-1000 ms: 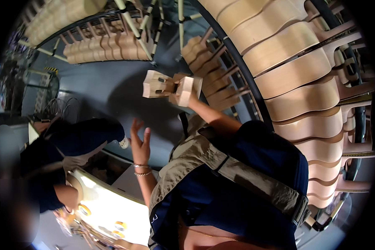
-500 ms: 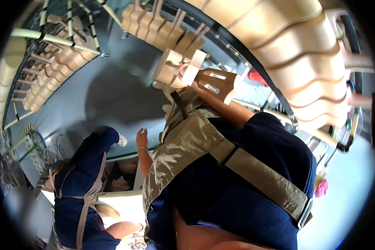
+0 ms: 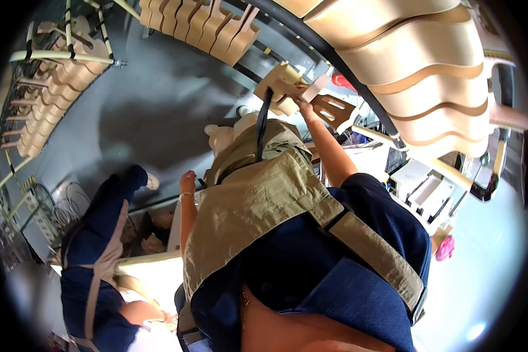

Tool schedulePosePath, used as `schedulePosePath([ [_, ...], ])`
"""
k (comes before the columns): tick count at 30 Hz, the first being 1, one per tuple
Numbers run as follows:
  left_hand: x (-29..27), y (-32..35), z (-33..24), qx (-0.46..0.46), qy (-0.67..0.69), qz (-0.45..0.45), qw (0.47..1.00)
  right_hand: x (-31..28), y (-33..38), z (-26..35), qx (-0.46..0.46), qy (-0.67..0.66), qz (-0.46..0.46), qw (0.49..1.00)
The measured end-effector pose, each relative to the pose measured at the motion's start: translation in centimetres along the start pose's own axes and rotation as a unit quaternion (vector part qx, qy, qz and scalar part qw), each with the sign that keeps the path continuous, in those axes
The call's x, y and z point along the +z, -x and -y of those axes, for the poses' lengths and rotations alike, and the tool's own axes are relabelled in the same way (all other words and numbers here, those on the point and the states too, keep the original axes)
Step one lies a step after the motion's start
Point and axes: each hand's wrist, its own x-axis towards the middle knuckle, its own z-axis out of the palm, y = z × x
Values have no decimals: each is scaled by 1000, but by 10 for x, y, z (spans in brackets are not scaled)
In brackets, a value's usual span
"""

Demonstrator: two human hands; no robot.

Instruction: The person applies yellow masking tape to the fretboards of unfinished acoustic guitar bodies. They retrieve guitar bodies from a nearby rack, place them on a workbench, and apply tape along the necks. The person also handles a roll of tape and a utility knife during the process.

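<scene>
My right hand (image 3: 304, 103) is closed round the neck of an unfinished wooden guitar (image 3: 280, 82). Its slotted brown headstock (image 3: 335, 112) points toward the right rack, while the pale body lies beyond my hand, seen foreshortened. Down at my left side hangs my left hand (image 3: 188, 180), its fingers curled in and nothing visible in them. A dark strap (image 3: 263, 126) dangles in front of my khaki apron (image 3: 258, 193), partly across the guitar body's near edge.
Large pale guitar bodies (image 3: 416, 53) fill a padded rack at the right. More bodies hang at the top (image 3: 202, 26) and on a left rack (image 3: 56, 97). A co-worker (image 3: 97, 252) in dark blue is at the lower left, by a bright worktop. Cables (image 3: 70, 193) lie nearby.
My right hand and the guitar have moved right, with the guitar turned a little. My left hand has shifted slightly left and its fingers are more curled. The racks have slid leftward in view.
</scene>
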Motion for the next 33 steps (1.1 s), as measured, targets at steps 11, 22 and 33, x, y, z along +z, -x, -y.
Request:
schedulePosePath([
  [11,51,57,-9,-118,-73,-29,990,-92,-63,-101,-79,-12,13,997],
  [22,90,64,-67,-47,-62,-137,988,-128,-107,-128,-45,18,-3,999],
  [33,100,89,-41,-122,-16,-129,984,-108,-103,-120,-9,96,57,994],
])
